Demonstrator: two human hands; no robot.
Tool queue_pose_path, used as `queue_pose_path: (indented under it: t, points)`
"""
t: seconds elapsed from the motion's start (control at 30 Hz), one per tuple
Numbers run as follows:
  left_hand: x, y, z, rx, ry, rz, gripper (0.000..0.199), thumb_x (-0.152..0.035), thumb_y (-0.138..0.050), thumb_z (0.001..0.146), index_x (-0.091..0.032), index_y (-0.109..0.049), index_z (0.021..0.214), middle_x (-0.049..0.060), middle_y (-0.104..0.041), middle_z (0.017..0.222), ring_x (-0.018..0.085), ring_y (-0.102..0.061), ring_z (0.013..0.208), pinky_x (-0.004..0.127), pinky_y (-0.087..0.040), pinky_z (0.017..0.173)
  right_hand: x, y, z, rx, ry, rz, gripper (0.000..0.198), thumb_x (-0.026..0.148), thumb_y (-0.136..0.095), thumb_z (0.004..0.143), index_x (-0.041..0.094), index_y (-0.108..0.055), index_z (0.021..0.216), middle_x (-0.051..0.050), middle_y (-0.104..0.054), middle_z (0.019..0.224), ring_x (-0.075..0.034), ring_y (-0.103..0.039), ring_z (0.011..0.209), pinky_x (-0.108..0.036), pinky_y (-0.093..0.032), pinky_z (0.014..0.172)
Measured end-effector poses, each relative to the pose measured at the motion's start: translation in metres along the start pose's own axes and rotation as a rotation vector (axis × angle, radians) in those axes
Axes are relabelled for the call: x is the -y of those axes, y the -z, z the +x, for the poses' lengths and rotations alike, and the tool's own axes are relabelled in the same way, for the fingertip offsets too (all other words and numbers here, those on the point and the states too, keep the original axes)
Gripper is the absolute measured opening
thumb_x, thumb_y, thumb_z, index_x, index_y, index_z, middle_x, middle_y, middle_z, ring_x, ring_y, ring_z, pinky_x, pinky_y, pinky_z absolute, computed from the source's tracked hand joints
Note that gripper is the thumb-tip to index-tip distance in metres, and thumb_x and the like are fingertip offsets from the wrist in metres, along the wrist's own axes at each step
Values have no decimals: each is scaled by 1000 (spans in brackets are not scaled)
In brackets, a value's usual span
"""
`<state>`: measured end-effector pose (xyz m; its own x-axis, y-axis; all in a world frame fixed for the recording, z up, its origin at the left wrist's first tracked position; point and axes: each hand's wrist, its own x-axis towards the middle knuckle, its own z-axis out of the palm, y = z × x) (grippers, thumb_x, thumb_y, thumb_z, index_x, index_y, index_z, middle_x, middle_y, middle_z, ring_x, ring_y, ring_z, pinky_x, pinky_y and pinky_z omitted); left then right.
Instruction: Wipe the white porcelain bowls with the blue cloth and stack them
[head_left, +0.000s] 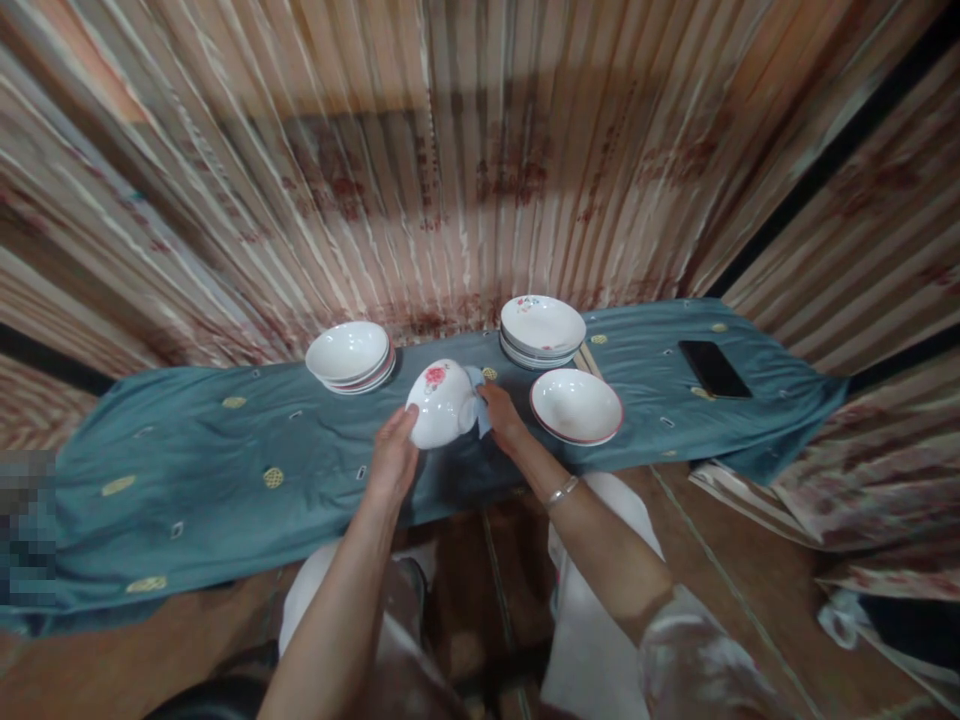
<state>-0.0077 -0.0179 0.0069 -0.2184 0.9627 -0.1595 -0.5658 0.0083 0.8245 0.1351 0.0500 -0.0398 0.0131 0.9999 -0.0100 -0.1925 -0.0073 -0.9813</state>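
Note:
A white bowl (442, 408) with a red flower on its outside is tilted on its side above the table. My left hand (394, 455) is closed on its left rim, thumb on the outer wall. At the bowl's foot, my right hand (501, 415) is closed on a light blue cloth (480, 418), which touches the bowl. To the right of that hand, a white bowl with a red rim (576, 406) stands upright on the table. Behind it is a stack of white dishes (543, 325) with flowers inside. Several nested bowls (349, 355) stand at the left.
A green patterned cloth (195, 480) covers the long narrow table. A black phone (714, 369) lies at the right end. Pale sticks (586, 358) lie beside the dish stack. Pleated curtains (480, 180) hang close behind, and my knees are under the front edge.

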Motion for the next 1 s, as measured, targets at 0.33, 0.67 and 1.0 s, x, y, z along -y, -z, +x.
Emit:
queue_pose_path:
  t: [0.33, 0.67, 1.0]
  points:
    - [13, -4, -3, 49, 21, 62, 43, -39, -87, 51, -13, -74, 82, 8, -75, 76, 23, -71, 80, 33, -52, 78, 29, -3, -38, 257, 587, -621, 50, 22, -40, 89, 23, -50, 138, -5, -42, 151, -21, -29, 144, -44, -20, 120]
    - [16, -5, -3, 50, 33, 102, 42, -39, -88, 50, -13, -75, 80, 7, -75, 73, 21, -70, 73, 31, -52, 74, 30, -1, -35, 251, 591, -715, 47, 23, -38, 92, 24, -50, 137, -5, -45, 149, -21, -29, 144, -45, -17, 119]
    - [8, -6, -4, 21, 64, 14, 45, -37, -90, 47, -10, -75, 81, 12, -76, 79, 29, -72, 89, 37, -54, 85, 15, 5, -1, 84, 193, -154, 37, 32, -42, 87, 21, -64, 115, -3, -67, 119, -23, -56, 118, -40, -38, 108]
